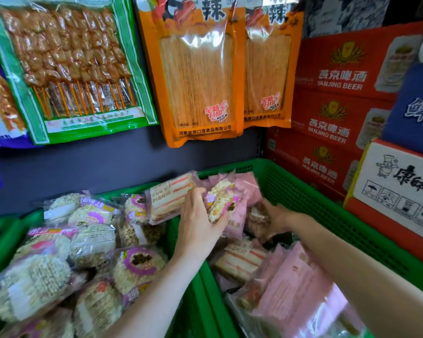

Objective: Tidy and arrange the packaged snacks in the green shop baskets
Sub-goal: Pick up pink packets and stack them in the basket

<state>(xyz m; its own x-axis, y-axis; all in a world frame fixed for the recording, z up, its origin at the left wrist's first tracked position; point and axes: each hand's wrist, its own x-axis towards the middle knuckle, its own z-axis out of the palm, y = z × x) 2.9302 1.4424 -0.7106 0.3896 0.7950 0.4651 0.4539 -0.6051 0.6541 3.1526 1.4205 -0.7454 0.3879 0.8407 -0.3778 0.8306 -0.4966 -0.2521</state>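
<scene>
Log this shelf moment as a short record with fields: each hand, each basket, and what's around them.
left hand: gripping a round rice cake packet above the divide between baskets
right hand: down among pink packets, grip unclear
left basket: round rice cake packets, piled loosely
right basket: pink packets and striped sandwich cakes
wall above: hanging orange snack bags
right side: red beer cartons, stacked

Snack packs in green baskets

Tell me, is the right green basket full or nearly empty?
Fairly full: pink packets and sandwich packs cover the right basket's floor, though its back wall shows.
</scene>
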